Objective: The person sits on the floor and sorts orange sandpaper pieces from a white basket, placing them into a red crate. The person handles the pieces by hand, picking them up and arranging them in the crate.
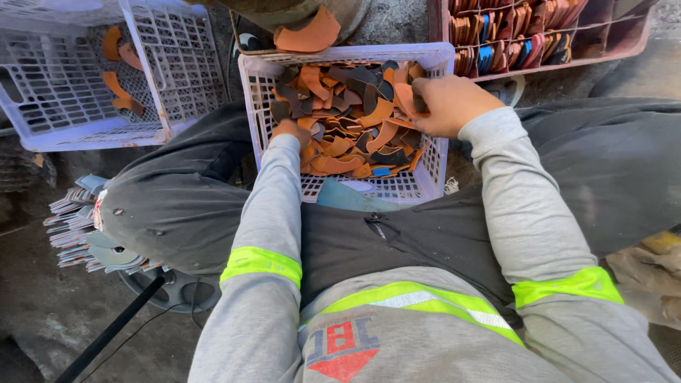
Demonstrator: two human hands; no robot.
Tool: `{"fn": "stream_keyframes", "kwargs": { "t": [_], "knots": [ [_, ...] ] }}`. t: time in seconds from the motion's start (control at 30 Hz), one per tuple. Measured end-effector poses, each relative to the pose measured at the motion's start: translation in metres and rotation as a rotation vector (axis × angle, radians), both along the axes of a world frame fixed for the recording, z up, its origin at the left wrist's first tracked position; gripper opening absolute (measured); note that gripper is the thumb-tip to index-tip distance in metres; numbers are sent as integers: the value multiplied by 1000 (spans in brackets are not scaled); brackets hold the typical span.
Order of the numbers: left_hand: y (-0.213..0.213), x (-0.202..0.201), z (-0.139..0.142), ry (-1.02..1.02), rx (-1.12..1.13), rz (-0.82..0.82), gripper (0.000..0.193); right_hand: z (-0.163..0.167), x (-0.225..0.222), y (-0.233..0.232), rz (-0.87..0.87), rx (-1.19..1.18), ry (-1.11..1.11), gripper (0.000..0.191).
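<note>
A white plastic crate (425,177) stands between my knees, filled with several curved orange, brown and dark leather pieces (355,128). My left hand (289,131) is buried in the pile at the crate's left side, mostly hidden by pieces. At the crate's right rim, my right hand (450,103) has its fingers closed on a small stack of orange pieces (406,96). Both arms wear grey sleeves with yellow reflective bands.
A second white crate (71,120) at the far left holds a few orange pieces. A reddish tray (610,50) at the top right carries rows of sorted pieces. Thin flat pieces (71,227) are stacked at my left knee, above a black rod (106,333).
</note>
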State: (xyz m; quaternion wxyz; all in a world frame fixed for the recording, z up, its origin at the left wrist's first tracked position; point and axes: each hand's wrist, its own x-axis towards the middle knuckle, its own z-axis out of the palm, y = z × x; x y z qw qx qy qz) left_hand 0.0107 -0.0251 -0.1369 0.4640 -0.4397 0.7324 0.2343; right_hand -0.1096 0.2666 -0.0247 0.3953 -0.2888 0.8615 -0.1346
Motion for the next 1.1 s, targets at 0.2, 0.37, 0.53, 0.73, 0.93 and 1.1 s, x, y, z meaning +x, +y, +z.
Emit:
{"fn": "stream_keyframes", "kwargs": {
  "t": [0.2, 0.37, 0.53, 0.73, 0.93, 1.1],
  "knots": [
    [2, 17, -18, -194, 51, -77, 85, 4, -8, 1, -17, 3, 6, 40],
    [1, 22, -19, -135, 70, 261, 108, 5, -6, 2, -21, -30, 7, 42],
    [7, 22, -13, -31, 53, 431, 136, 7, -5, -1, -43, -9, -10, 37],
    [21, 23, -18, 126, 27, 680, 138, 7, -8, 2, -44, 18, 4, 36],
    [19, 25, -23, 40, 22, 458, 133, 2, -11, 2, -49, -1, -7, 39],
    [35, 5, -11, -58, -29, 45, 95, -1, -14, 5, -53, -19, -6, 40]
  ]
}}
